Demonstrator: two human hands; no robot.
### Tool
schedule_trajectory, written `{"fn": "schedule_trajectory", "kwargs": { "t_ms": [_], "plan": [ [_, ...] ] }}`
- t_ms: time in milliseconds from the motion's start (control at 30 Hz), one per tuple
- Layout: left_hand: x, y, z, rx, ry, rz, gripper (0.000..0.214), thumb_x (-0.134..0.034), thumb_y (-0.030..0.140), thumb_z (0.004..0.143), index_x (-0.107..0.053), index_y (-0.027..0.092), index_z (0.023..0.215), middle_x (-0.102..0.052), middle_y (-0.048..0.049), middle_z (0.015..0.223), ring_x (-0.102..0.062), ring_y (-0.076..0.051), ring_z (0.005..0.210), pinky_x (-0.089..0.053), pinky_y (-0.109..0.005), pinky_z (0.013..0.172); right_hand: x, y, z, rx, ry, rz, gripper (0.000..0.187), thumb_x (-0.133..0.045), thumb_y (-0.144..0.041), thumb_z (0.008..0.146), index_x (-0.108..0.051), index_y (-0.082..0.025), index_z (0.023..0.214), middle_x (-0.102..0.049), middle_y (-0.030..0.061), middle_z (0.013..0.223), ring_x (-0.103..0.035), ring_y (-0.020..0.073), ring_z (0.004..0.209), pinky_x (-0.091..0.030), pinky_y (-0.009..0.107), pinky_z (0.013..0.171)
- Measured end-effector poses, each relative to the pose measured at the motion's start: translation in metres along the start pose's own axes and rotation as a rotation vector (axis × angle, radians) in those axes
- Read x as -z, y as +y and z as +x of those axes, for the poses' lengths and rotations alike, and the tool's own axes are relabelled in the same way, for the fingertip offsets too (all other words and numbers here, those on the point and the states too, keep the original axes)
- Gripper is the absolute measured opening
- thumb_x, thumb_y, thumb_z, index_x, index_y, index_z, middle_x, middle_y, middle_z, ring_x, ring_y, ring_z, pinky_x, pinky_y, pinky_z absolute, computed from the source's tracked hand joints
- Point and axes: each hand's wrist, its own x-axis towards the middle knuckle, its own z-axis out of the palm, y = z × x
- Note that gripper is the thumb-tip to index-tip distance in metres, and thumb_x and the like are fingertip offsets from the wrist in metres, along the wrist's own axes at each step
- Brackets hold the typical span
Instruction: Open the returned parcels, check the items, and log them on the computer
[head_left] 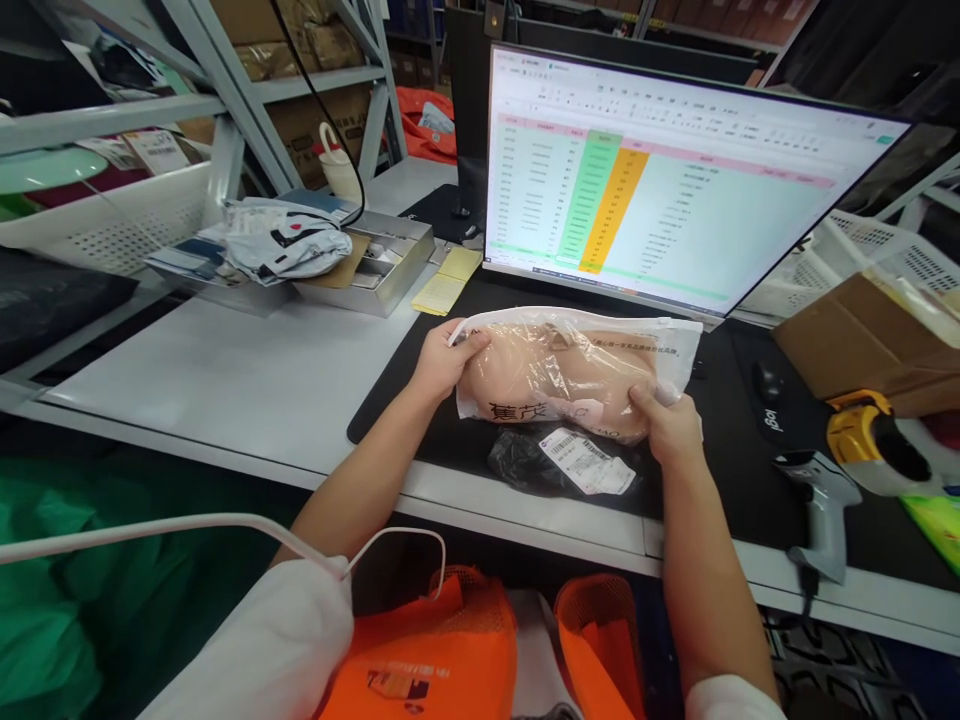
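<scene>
A clear plastic bag point(555, 375) with a white top edge and dark printed characters holds a beige, moulded, bra-like garment. It is held up level above the desk's front edge. My left hand point(442, 362) is closed on its left end, thumb on the near face. At the lower right end my right hand point(669, 425) pinches it, thumb also in front. The fingers behind the bag are hidden. Just below, on the black desk mat, lies a crumpled black plastic mailer point(517, 460) with a white printed label point(587, 462).
Behind the bag stands a monitor point(667, 190) showing a spreadsheet. A grey barcode scanner point(821, 510), a yellow tape dispenser point(862, 430), a black mouse point(767, 382) and a cardboard box point(870, 340) are at the right. Leftward are yellow notes point(448, 281) and a silver-grey tray point(401, 268).
</scene>
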Motion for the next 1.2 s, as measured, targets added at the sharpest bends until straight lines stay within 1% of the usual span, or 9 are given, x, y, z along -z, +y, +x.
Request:
{"fn": "schedule_trajectory", "kwargs": {
  "t_ms": [133,233,333,467,733,833,967,1067,1200],
  "plan": [
    [0.002,-0.006,0.002,-0.01,-0.006,-0.037,0.042,-0.093,0.049,0.062,-0.077,0.016,0.083,-0.071,-0.001,0.076,-0.058,-0.013,0.066,-0.045,-0.024,0.065,0.0,-0.004,-0.002,0.006,-0.001,-0.033,0.056,-0.095,-0.055,0.057,-0.081,-0.013,0.091,-0.08,0.0108,0.092,-0.076,0.0332,0.087,-0.065,0.042,0.075],
    [0.003,-0.007,0.003,-0.005,-0.011,-0.073,0.044,-0.092,0.05,0.063,-0.079,0.016,0.088,-0.073,-0.0018,0.08,-0.06,-0.014,0.07,-0.047,-0.023,0.068,-0.001,-0.01,-0.004,0.002,0.019,-0.041,0.058,-0.096,-0.056,0.053,-0.081,-0.013,0.089,-0.08,0.0111,0.09,-0.076,0.0346,0.088,-0.066,0.042,0.074],
    [0.003,-0.008,0.003,0.016,-0.004,-0.091,0.043,-0.091,0.051,0.064,-0.079,0.016,0.086,-0.073,-0.0021,0.079,-0.061,-0.014,0.07,-0.046,-0.023,0.067,-0.004,-0.014,-0.006,-0.004,0.023,-0.033,0.061,-0.096,-0.058,0.05,-0.081,-0.013,0.087,-0.08,0.0111,0.09,-0.076,0.0343,0.088,-0.065,0.042,0.077],
    [0.001,-0.007,0.003,0.045,0.019,-0.099,0.044,-0.091,0.051,0.062,-0.079,0.016,0.087,-0.074,-0.0032,0.081,-0.063,-0.016,0.073,-0.047,-0.024,0.068,-0.004,-0.012,-0.005,-0.014,0.029,-0.016,0.063,-0.097,-0.059,0.048,-0.081,-0.014,0.089,-0.08,0.0112,0.093,-0.076,0.0341,0.089,-0.065,0.043,0.078],
    [-0.001,-0.011,0.005,0.077,0.017,-0.042,0.044,-0.09,0.046,0.063,-0.077,0.015,0.092,-0.074,-0.0034,0.085,-0.063,-0.017,0.076,-0.048,-0.026,0.073,-0.002,-0.001,0.0,0.018,-0.054,-0.005,0.058,-0.093,-0.059,0.059,-0.081,-0.016,0.097,-0.08,0.0097,0.1,-0.076,0.0348,0.099,-0.065,0.042,0.084],
    [0.0,-0.014,0.005,0.079,0.015,-0.032,0.044,-0.091,0.045,0.063,-0.077,0.015,0.093,-0.074,-0.0035,0.086,-0.063,-0.017,0.075,-0.048,-0.026,0.073,-0.002,0.001,0.001,0.01,-0.056,0.004,0.056,-0.093,-0.058,0.06,-0.081,-0.017,0.098,-0.08,0.0083,0.101,-0.076,0.034,0.099,-0.065,0.041,0.084],
    [0.0,-0.014,0.005,0.065,0.019,-0.035,0.044,-0.091,0.043,0.062,-0.077,0.015,0.093,-0.074,-0.0037,0.087,-0.063,-0.017,0.076,-0.048,-0.026,0.074,-0.003,-0.001,0.0,-0.018,-0.055,0.028,0.057,-0.094,-0.057,0.057,-0.081,-0.018,0.096,-0.081,0.0076,0.1,-0.076,0.034,0.097,-0.065,0.042,0.084],
    [-0.002,-0.012,0.004,0.068,0.025,-0.025,0.046,-0.09,0.045,0.062,-0.077,0.015,0.094,-0.076,-0.0048,0.09,-0.065,-0.019,0.079,-0.049,-0.027,0.076,-0.003,-0.003,-0.002,-0.022,-0.054,0.04,0.055,-0.094,-0.057,0.057,-0.081,-0.018,0.093,-0.081,0.0076,0.1,-0.076,0.0349,0.098,-0.065,0.043,0.084],
    [-0.003,-0.008,0.004,0.105,-0.002,-0.084,0.049,-0.088,0.052,0.063,-0.077,0.015,0.093,-0.077,-0.006,0.09,-0.068,-0.02,0.082,-0.051,-0.028,0.077,-0.002,-0.001,-0.001,0.001,-0.068,0.009,0.052,-0.092,-0.056,0.062,-0.08,-0.019,0.096,-0.08,0.0072,0.102,-0.076,0.0343,0.1,-0.064,0.042,0.085]
  ]
}}
